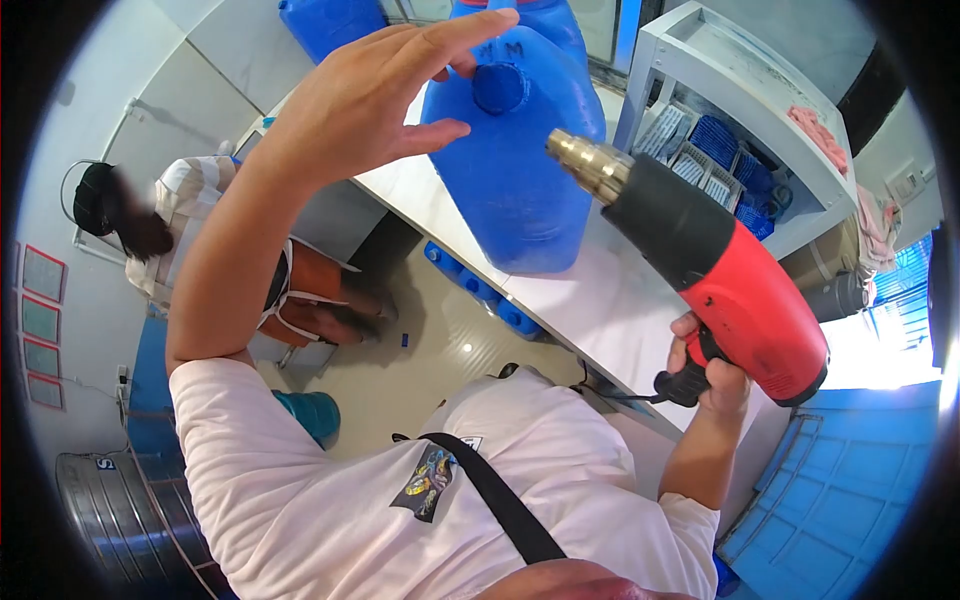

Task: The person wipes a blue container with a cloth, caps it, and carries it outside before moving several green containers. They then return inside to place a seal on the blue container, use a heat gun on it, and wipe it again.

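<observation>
Over the blue cap [499,89]: the left hand [365,105] curves in, thumb and fingers parted wide, gripping nothing that I can see.
Heat gun [755,300]: held in the right hand [722,385], fingers wrapped round its handle, the metal nozzle [588,165] angled toward the jug.
Blue jug [515,190]: on the white counter [620,340], its capped end just beside the left hand.
Heat danger: if the gun is running (I can't tell from here), a swing of the nozzle could scorch the left thumb, and lingering close might soften the jug's plastic.
Cord [632,398]: it could snag near the counter's edge and jerk the gun aside.
Hard to see: whether any left fingertip touches the cap; the trigger, partly covered; the lettering, partly blocked; another blue container [335,25], cut off above.
</observation>
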